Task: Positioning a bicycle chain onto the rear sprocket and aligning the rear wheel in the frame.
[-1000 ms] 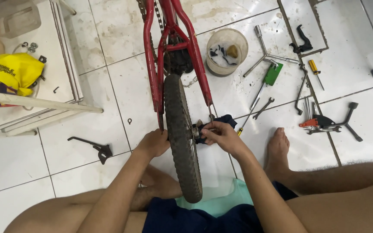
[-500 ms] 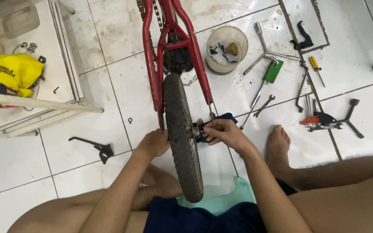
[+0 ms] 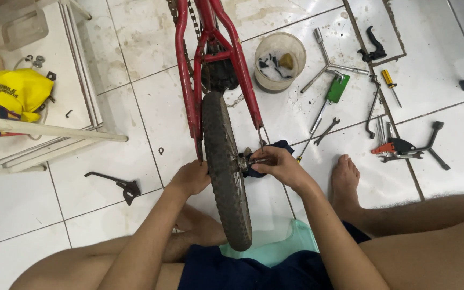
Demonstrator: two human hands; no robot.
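Now our left hand [image 3: 191, 177] grips the wheel [image 3: 226, 172] seated in the red frame [image 3: 189, 107]; our right hand [image 3: 277, 164] pinches the axle nut (unfinished, we judge), tools [image 3: 328, 96] floor-strewn.

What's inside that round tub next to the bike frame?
The tub holds a few small dark pieces and one brownish lump on a pale bottom. What they are is too small to tell, and its near wall hides part of the inside.
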